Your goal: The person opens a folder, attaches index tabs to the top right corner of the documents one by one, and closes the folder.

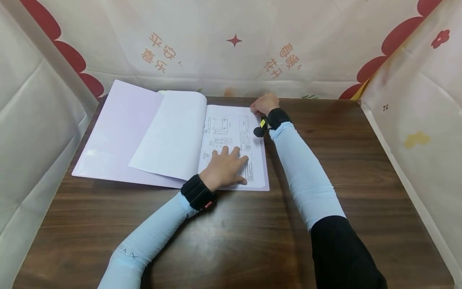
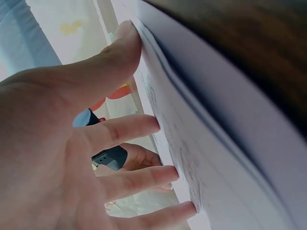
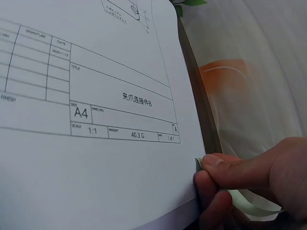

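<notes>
A pale lilac folder (image 1: 119, 132) lies open with white sheets inside. On its right side is a page with a technical drawing (image 1: 231, 124), whose title block (image 3: 124, 110) shows in the right wrist view. My left hand (image 1: 224, 166) rests on the lower part of this page, fingers spread and fingertips (image 2: 168, 172) on the paper. At the page's top right corner, my right hand (image 1: 265, 104) pinches a thin pale green strip (image 3: 252, 206) between thumb and forefinger. Part of the strip is hidden by the fingers.
A turned white sheet (image 1: 169, 136) leans over the folder's left side. Beneath everything is a dark wooden table (image 1: 231, 241). White printed cloth (image 1: 202, 48) hangs along the back and both sides, close behind the folder's top edge.
</notes>
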Demonstrator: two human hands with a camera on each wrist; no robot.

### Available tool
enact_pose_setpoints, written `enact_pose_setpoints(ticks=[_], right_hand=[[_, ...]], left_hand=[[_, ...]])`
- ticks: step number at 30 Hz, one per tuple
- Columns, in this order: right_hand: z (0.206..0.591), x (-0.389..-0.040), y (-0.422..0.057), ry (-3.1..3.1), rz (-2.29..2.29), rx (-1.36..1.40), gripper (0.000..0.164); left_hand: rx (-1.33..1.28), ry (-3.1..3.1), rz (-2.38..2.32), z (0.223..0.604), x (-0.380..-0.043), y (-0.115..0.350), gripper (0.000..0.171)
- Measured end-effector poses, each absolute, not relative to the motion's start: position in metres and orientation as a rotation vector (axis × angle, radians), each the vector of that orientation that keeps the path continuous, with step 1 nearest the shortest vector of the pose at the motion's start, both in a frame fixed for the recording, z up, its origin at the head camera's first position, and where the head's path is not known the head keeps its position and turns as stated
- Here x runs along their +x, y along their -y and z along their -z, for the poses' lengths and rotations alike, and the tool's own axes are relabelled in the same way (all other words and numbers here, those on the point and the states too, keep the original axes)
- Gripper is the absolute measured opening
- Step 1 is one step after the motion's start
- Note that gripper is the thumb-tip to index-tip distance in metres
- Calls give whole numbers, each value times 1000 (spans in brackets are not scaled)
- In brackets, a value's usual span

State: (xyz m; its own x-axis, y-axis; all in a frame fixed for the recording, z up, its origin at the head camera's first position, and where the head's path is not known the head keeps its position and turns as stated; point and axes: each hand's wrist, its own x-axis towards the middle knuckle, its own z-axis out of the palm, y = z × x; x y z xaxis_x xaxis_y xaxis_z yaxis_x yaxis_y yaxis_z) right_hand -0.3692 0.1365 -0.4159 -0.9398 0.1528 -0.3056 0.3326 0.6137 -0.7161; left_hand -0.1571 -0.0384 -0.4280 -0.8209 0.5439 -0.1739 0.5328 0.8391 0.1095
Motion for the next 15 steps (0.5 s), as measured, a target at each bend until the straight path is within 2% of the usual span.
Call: enact_pose_setpoints(ticks=[15], right_hand=[[408, -361, -136, -2757, 1010, 316, 27]], left_hand=[[834, -2826, -119, 431, -160, 39, 77]])
